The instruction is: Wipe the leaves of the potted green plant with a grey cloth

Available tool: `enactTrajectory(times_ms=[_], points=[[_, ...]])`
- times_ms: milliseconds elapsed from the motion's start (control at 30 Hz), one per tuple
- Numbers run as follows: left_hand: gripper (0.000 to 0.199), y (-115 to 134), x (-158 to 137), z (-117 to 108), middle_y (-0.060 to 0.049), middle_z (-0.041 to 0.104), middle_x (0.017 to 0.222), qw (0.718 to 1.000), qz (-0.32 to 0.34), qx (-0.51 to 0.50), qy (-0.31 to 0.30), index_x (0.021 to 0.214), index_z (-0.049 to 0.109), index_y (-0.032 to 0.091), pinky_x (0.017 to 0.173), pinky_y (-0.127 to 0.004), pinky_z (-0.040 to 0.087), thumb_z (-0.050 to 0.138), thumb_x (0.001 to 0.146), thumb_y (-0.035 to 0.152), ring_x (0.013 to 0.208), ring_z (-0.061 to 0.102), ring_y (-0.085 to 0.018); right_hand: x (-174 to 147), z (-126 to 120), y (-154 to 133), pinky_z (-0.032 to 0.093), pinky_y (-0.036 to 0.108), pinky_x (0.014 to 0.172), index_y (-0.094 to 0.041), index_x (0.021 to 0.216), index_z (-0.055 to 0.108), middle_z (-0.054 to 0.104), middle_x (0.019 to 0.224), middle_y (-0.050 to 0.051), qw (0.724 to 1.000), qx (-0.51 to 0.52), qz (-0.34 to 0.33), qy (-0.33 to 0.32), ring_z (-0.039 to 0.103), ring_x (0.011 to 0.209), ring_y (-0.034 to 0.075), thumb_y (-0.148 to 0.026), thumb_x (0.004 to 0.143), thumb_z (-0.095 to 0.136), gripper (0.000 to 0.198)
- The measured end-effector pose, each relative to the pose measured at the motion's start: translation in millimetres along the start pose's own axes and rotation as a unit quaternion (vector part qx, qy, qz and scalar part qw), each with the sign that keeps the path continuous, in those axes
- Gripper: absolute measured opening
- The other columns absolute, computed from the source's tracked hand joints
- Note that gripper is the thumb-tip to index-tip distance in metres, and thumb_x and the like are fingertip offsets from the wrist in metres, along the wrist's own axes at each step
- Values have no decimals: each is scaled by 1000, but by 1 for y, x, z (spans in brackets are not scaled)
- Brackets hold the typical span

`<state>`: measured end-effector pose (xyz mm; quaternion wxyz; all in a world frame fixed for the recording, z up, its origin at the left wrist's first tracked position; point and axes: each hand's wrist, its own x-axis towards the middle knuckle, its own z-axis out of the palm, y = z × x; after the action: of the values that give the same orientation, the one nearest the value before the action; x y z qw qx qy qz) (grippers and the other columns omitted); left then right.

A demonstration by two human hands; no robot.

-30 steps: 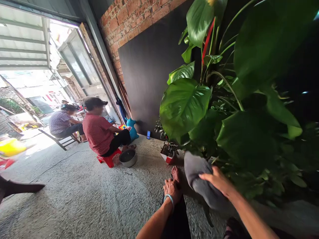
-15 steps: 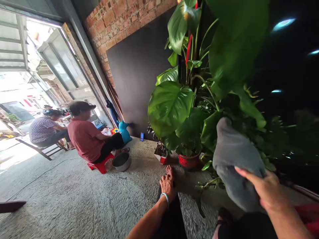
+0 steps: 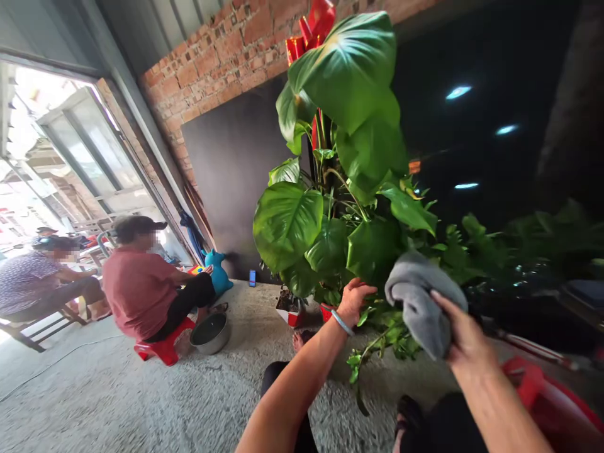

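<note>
A tall potted plant with big green leaves (image 3: 289,223) rises in front of me beside a dark wall panel. My right hand (image 3: 465,336) is closed on a grey cloth (image 3: 419,299), held against the lower foliage. My left hand (image 3: 353,301) is raised with its fingers apart, touching the underside of a large dark leaf (image 3: 372,248). A light bracelet sits on that wrist. My legs and a bare foot (image 3: 298,340) rest on the rough concrete floor below.
Two people sit at the left; the nearer one, in a red shirt (image 3: 136,292), is on a small red stool (image 3: 158,349) by a metal bowl (image 3: 211,332). A teal toy animal (image 3: 218,272) and small potted plants (image 3: 290,308) stand by the wall. A red basin (image 3: 542,396) is at right.
My left hand has lifted off my leg up to the leaf. The right hand carried the cloth up from low on the floor side into the foliage. The view has turned right.
</note>
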<state>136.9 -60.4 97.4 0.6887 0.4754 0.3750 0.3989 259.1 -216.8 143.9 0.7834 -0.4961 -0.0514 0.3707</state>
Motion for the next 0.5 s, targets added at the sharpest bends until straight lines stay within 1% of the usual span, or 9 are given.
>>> enactTrajectory(times_ms=[67,100,167,200,267,333,367,433,500], points=[[32,9,2,1,-1,69,85,1000,-15,-22,10,86,65,23,68,-28,51,86,63,25,78,64,-18,-11,-19,24,73,40,94,-25,97,81,86,101,4,997,19,68,36,82,115,33,-30,59,91,40],[32,12,2,-2,0,66,79,999,-17,-26,25,84,63,23,66,-28,49,87,63,26,74,61,-16,-18,-31,31,74,40,91,-25,99,81,86,101,3,996,22,75,45,82,114,33,-31,58,92,42],[33,18,3,-12,3,61,74,998,-13,-29,56,80,60,23,65,-27,46,88,63,26,69,56,-14,-32,-47,30,75,38,85,-29,99,82,87,104,2,997,25,46,48,83,111,33,-34,58,94,44],[33,20,4,-18,3,60,74,997,-7,-32,67,79,59,23,64,-26,45,88,63,27,68,54,-13,-37,-49,22,75,36,83,-30,99,82,87,106,2,999,25,13,46,83,111,32,-36,58,95,43],[32,25,3,-30,4,59,75,996,7,-40,81,79,58,22,66,-26,44,86,65,29,68,53,-11,-42,-37,-2,73,31,83,-32,98,81,87,114,0,997,37,-65,33,82,115,29,-36,60,95,41],[32,28,1,-41,4,58,74,995,16,-43,89,79,56,22,68,-26,45,84,69,33,67,52,-11,-40,-11,-24,71,27,86,-30,97,80,87,115,1,993,62,-102,5,82,115,26,-32,60,93,39],[33,29,-1,-46,5,56,73,994,21,-43,96,77,54,23,68,-27,46,84,70,35,66,51,-11,-38,2,-30,71,27,86,-29,95,79,88,110,1,994,72,-85,-13,82,112,26,-29,60,90,37],[36,31,-4,-57,6,53,69,992,36,-38,114,75,51,23,67,-26,45,84,69,37,64,49,-10,-33,21,-24,72,32,85,-27,90,77,87,94,2,996,71,-5,-45,84,103,28,-25,59,84,31],[39,31,-6,-70,6,52,68,990,53,-32,130,73,50,23,66,-26,43,86,66,38,64,49,-10,-35,20,0,73,39,81,-26,85,76,84,79,3,995,39,76,-54,85,96,33,-26,58,83,28]])
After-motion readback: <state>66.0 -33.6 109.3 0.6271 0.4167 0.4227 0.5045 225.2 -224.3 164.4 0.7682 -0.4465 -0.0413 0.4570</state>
